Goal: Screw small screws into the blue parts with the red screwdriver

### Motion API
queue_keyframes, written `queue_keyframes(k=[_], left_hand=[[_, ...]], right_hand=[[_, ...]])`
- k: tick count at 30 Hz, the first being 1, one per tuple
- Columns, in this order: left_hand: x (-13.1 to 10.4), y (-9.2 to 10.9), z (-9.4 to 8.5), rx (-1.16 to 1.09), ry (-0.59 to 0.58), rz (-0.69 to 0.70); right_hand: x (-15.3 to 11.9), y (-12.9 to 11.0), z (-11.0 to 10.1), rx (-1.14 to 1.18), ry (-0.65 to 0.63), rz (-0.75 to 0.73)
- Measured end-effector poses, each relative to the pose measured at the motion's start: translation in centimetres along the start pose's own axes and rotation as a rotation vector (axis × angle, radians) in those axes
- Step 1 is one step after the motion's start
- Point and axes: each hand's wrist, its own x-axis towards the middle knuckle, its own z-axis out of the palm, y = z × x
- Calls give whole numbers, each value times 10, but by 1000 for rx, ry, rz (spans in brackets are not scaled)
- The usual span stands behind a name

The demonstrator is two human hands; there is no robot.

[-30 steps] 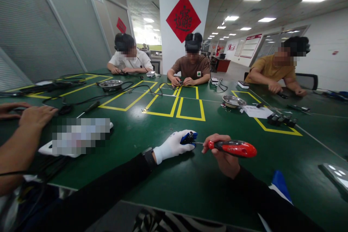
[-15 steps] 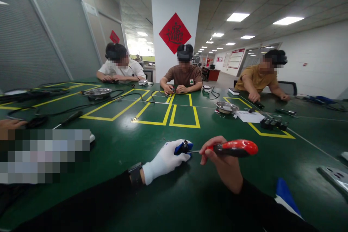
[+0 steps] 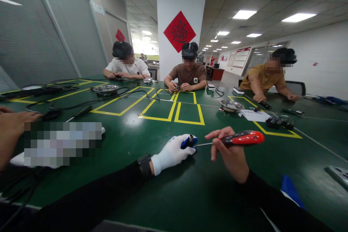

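My left hand (image 3: 174, 154), in a white glove with blue fingertips, is closed around a small black part (image 3: 191, 138) with a metallic round top. My bare right hand (image 3: 231, 156) holds a screwdriver (image 3: 244, 138) by its red and black handle, pointing left. The thin shaft of the tool reaches the side of the black part; where its tip sits is hidden by the glove. Some fingers of my right hand stretch out along the shaft. Both hands are over the green table (image 3: 163, 199).
Three people sit across the table, and another person's hand (image 3: 13, 123) is at the left. Metal bowls (image 3: 231, 106), a paper (image 3: 255, 115), black parts (image 3: 280, 122), cables and a second screwdriver (image 3: 81, 113) lie about. A blue and white glove (image 3: 292, 190) rests at the right.
The view has shifted, so the scene sits a little further right. Fingers of my right hand have loosened and spread around the screwdriver. My left hand keeps its hold.
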Motion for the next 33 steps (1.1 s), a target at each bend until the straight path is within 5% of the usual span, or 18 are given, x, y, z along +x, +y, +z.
queue_keyframes(k=[6,11,19,28,33], left_hand=[[-2,3,-1,63,13,29],[-2,3,-2,62,-7,2],[-1,3,-3,85,9,21],[0,6,-4,90,-3,39],[1,6,-3,88,-8,33]], right_hand=[[0,-4,4,131,-33,109],[2,-7,-1,-84,31,22],[0,-7,-2,58,30,93],[-3,-11,3,7,19,-29],[-8,-10,2,-86,-11,18]])
